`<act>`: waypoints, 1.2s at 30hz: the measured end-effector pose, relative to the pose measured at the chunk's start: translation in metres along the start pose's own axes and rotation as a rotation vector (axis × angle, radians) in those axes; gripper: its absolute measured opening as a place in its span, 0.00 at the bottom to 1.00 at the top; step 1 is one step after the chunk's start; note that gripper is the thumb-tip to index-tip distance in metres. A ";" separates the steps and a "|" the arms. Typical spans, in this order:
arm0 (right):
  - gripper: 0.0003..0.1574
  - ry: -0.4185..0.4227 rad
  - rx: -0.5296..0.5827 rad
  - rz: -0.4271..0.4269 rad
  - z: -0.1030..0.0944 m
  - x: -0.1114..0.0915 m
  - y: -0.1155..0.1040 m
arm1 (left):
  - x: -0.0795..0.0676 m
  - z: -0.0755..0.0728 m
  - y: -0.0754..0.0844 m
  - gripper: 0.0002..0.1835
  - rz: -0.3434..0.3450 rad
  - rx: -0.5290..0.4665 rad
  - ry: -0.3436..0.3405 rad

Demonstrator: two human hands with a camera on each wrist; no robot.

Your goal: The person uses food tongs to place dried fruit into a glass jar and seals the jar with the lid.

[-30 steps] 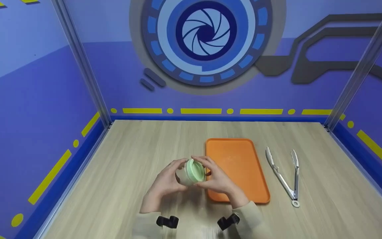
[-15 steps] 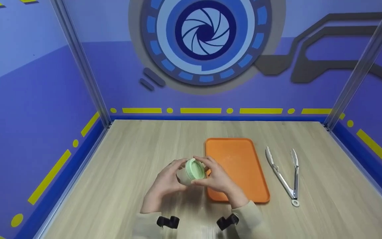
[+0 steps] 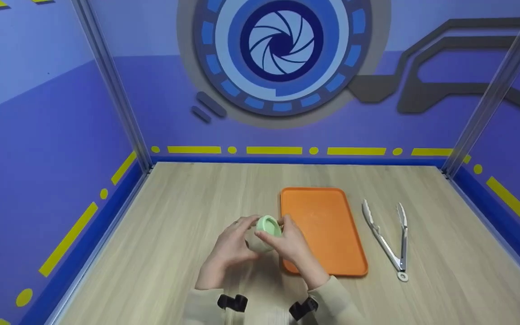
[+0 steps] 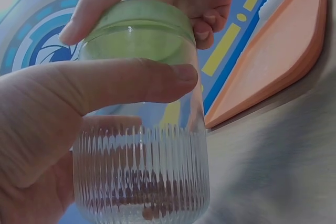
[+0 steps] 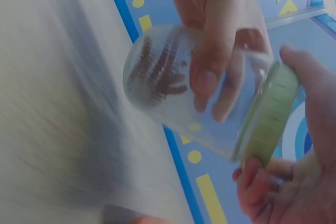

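A clear, ribbed jar (image 4: 178, 166) with a pale green lid (image 3: 270, 225) is held tilted above the table. Small brown pieces lie at the bottom of the jar; their kind cannot be told. My left hand (image 3: 229, 246) grips the jar's body, its thumb across the smooth upper part in the left wrist view. My right hand (image 3: 295, 246) holds the lid by its rim, thumb on the near side and fingers on the far side. In the right wrist view the lid still sits against the jar's mouth.
An orange tray (image 3: 323, 225) lies flat on the wooden table (image 3: 188, 198), just right of the hands. Further right, metal tongs (image 3: 388, 250) lie spread, with pale tips pointing away. Blue-purple panels (image 3: 242, 131) wall the table at the back and sides.
My right hand has turned around the lid, its thumb moving from the near edge up across the rim. The left hand keeps its grip, and the jar tilts a little differently.
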State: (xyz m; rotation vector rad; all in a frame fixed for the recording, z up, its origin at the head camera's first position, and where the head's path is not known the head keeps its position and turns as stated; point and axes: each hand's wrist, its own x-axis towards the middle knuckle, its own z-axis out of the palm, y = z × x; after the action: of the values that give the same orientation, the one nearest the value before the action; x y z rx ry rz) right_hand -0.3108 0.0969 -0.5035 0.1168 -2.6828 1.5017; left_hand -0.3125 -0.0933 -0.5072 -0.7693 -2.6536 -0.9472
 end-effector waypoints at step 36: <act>0.44 0.026 0.455 -0.178 0.000 -0.004 -0.009 | 0.003 0.001 0.008 0.50 -0.117 -0.551 -0.008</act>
State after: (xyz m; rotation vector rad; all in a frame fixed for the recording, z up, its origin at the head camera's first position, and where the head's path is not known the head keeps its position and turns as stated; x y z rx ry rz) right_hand -0.3058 0.0929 -0.4965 0.3434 -2.1928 1.9985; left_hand -0.3105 -0.0864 -0.5027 -0.7187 -2.4796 -1.7464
